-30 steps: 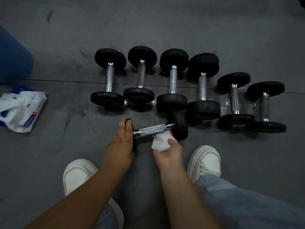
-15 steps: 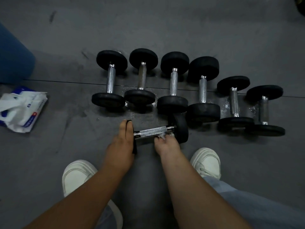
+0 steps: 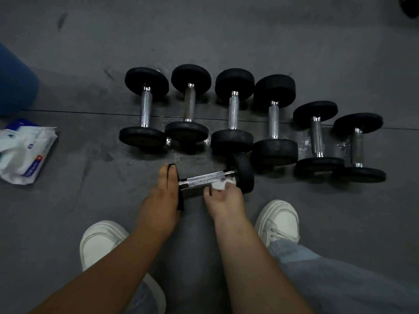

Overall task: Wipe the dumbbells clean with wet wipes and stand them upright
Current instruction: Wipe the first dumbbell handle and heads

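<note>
a person looks down at a dark grey rubbery floor (image 3: 226, 37) between their own white shoes. in the lower centre of the frame a small dumbbell (image 3: 210, 177) lies on its side, its knurled chrome handle running left to right between two black round ends. the left hand (image 3: 164, 191) is cupped over the left end, steadying it. the right hand (image 3: 224, 196) pinches a crumpled white wet wipe (image 3: 221, 184) against the right part of the handle, so the wiping step seems under way on this one. next it likely needs tipping up onto one flat end. above, across the middle of the frame, a row of six dumbbells (image 3: 233, 109) appears to stand upright, with wet patches shining on the floor beside them. at the left edge lies a soft white and blue wipes packet (image 3: 25, 150).
</note>
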The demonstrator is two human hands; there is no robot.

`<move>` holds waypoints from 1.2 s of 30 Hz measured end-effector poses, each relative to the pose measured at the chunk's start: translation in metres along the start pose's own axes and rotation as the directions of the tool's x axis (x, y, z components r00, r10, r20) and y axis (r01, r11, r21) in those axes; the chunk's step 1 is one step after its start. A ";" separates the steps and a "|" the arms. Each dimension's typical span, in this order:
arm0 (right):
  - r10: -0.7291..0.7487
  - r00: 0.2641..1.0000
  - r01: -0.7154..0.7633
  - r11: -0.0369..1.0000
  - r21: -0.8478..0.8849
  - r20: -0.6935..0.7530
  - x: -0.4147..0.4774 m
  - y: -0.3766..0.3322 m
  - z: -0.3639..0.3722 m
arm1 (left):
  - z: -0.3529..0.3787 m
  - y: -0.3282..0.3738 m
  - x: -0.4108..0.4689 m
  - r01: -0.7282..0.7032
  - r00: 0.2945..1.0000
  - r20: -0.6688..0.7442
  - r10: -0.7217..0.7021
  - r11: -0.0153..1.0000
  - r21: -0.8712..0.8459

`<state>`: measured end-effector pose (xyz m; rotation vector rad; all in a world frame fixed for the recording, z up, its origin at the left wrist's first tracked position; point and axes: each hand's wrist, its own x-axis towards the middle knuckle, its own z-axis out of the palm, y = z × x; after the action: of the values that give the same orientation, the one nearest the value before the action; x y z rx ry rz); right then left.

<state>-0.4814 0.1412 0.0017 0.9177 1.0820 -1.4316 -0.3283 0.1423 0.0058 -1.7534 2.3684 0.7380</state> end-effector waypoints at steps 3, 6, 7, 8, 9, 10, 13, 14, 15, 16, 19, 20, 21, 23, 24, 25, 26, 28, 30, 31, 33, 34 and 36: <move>-0.013 0.998 0.010 0.999 -0.043 -0.068 0.006 -0.002 0.000 | 0.002 -0.001 0.000 0.002 1.000 0.000 -0.002 1.000 0.009; -0.040 0.997 0.037 0.998 -0.043 -0.067 0.007 -0.003 0.004 | -0.001 0.000 0.001 0.000 1.000 0.016 0.000 1.000 0.011; -0.088 0.994 0.084 0.994 -0.068 -0.062 0.003 0.001 0.001 | -0.002 0.000 0.002 0.006 1.000 0.018 -0.006 1.000 0.015; -0.159 0.986 0.152 0.978 -0.141 -0.039 -0.006 0.006 -0.004 | -0.003 0.001 0.002 0.015 1.000 0.023 -0.015 1.000 0.015; -0.265 0.964 0.260 0.918 -0.299 0.025 -0.017 0.011 -0.011 | -0.004 0.002 0.002 0.020 0.999 0.027 -0.020 1.000 0.020; -0.379 0.912 0.405 0.774 -0.486 0.156 -0.027 0.015 -0.017 | -0.005 0.003 0.001 0.021 0.999 0.031 -0.022 0.999 0.030; -0.523 0.569 0.688 -0.121 -0.716 0.635 -0.023 0.007 -0.021 | -0.007 0.004 0.000 0.014 1.000 0.018 -0.015 0.999 0.037; -0.453 0.496 0.688 -0.315 -0.654 0.741 -0.018 -0.001 -0.015 | -0.008 0.004 0.000 0.010 1.000 0.012 -0.010 0.999 0.035; -0.380 0.467 0.656 -0.456 -0.601 0.798 -0.011 -0.009 -0.012 | -0.008 0.003 0.001 0.008 1.000 0.011 -0.009 0.999 0.035; -0.325 0.457 0.578 -0.599 -0.554 0.828 0.000 -0.014 -0.012 | -0.009 0.003 0.002 0.010 1.000 0.016 -0.011 0.999 0.032; -0.183 0.438 0.302 -0.892 -0.336 0.880 0.010 0.007 -0.025 | -0.010 0.002 0.006 0.025 0.999 0.033 -0.025 1.000 0.016; -0.079 0.416 0.330 -0.915 -0.232 0.906 0.006 0.018 -0.031 | -0.011 0.003 0.007 0.024 0.999 0.035 -0.024 1.000 0.014; 0.057 0.398 0.382 -0.918 -0.109 0.915 -0.002 0.026 -0.035 | -0.012 0.003 0.009 0.022 0.999 0.032 -0.022 1.000 0.013; 0.197 0.422 0.382 -0.924 0.023 0.885 -0.005 0.021 -0.037 | -0.015 0.003 0.012 0.025 0.999 0.040 -0.026 1.000 0.012; 0.122 0.444 0.318 -0.948 -0.029 0.888 -0.002 0.013 -0.035 | -0.016 0.002 0.013 0.032 0.998 0.054 -0.032 0.999 0.013; -0.015 0.480 0.244 -0.958 -0.150 0.877 -0.002 0.007 -0.033 | -0.016 0.002 0.014 0.034 0.997 0.069 -0.036 0.999 0.020; -0.125 0.510 0.206 -0.943 -0.262 0.851 -0.002 0.007 -0.030 | -0.016 0.002 0.014 0.034 0.996 0.076 -0.036 0.999 0.027; -0.064 0.517 0.313 -0.914 -0.259 0.853 -0.003 0.019 -0.024 | -0.016 0.001 0.014 0.033 0.996 0.081 -0.035 0.999 0.024; 0.144 0.461 0.460 -0.883 -0.097 0.876 -0.003 0.024 -0.021 | -0.015 0.000 0.016 0.026 0.996 0.083 -0.028 0.999 0.021; 0.159 0.471 0.476 -0.874 -0.098 0.867 -0.001 0.017 -0.016 | -0.015 -0.001 0.016 0.022 0.996 0.086 -0.024 0.999 0.024; 0.012 0.478 0.435 -0.872 -0.225 0.878 0.005 -0.003 -0.010 | -0.015 -0.002 0.018 0.026 0.995 0.098 -0.028 0.999 0.023; -0.044 0.492 0.426 -0.859 -0.284 0.870 0.003 -0.006 -0.008 | -0.015 -0.002 0.019 0.029 0.995 0.099 -0.031 0.999 0.022; 0.018 0.543 0.482 -0.825 -0.294 0.840 -0.001 0.000 -0.005 | -0.016 -0.001 0.018 0.036 0.995 0.092 -0.035 0.999 0.001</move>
<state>-0.4812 0.1463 0.0012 -1.7539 1.9458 -0.1953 -0.3302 0.1197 0.0129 -1.7181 2.2720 0.7971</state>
